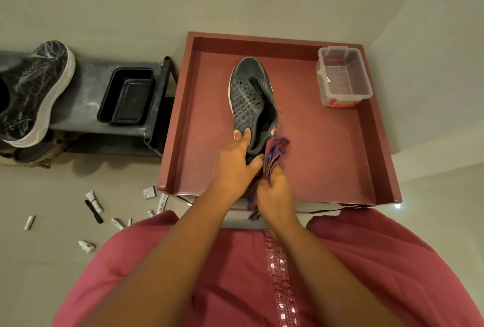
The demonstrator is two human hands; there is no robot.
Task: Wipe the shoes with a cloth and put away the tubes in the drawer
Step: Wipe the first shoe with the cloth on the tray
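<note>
The dark shoe [251, 101] lies in the middle of the frame, inside the open red drawer [377, 143], toe pointing to the top. The left hand [235, 167] grips its heel, fingers curled over the collar. The right hand [275, 193], just below, has its grip closed on a bunched purple cloth [275, 153] that touches the shoe's heel. A clear plastic box [343, 77] sits in the drawer's upper right corner. Small tubes [94, 201] lie scattered on the floor at lower left. A second shoe [34, 91] and a black tray [127, 96] rest on a dark shelf at the left.
</note>
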